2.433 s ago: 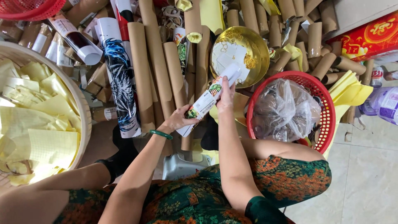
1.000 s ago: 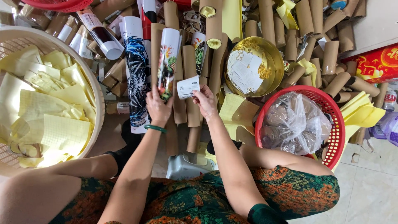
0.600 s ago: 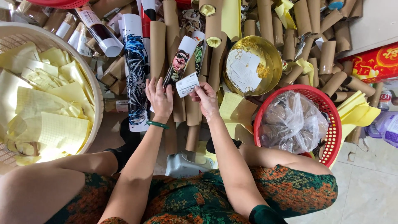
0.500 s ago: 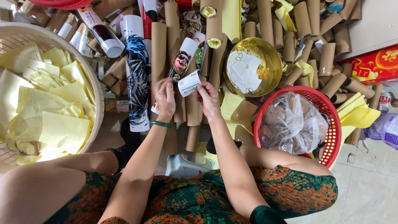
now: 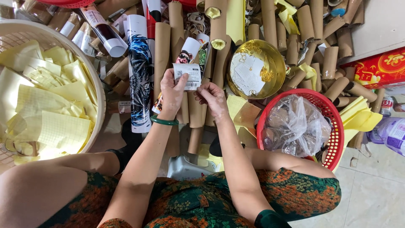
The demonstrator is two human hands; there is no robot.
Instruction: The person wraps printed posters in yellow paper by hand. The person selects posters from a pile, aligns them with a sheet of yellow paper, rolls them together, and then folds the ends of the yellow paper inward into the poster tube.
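My left hand [image 5: 171,93], with a green bangle on its wrist, grips a printed roll [image 5: 185,55] that points up and away, with a white label [image 5: 187,76] stuck across it. My right hand [image 5: 212,98] pinches the label's lower right corner with thumb and forefinger. Both hands hover above a heap of brown cardboard tubes [image 5: 196,110] over my lap.
A pale woven basket [image 5: 95,81] of yellow backing papers stands at left. A red basket [image 5: 334,126] holds a clear plastic bag at right. A gold bowl [image 5: 272,67] with white labels lies beyond. A blue-and-black printed roll [image 5: 139,71] lies left of my hands.
The roll has swung from tilted right to more upright in my left hand. The white label has come onto it, and my right hand has shifted to the label's corner.
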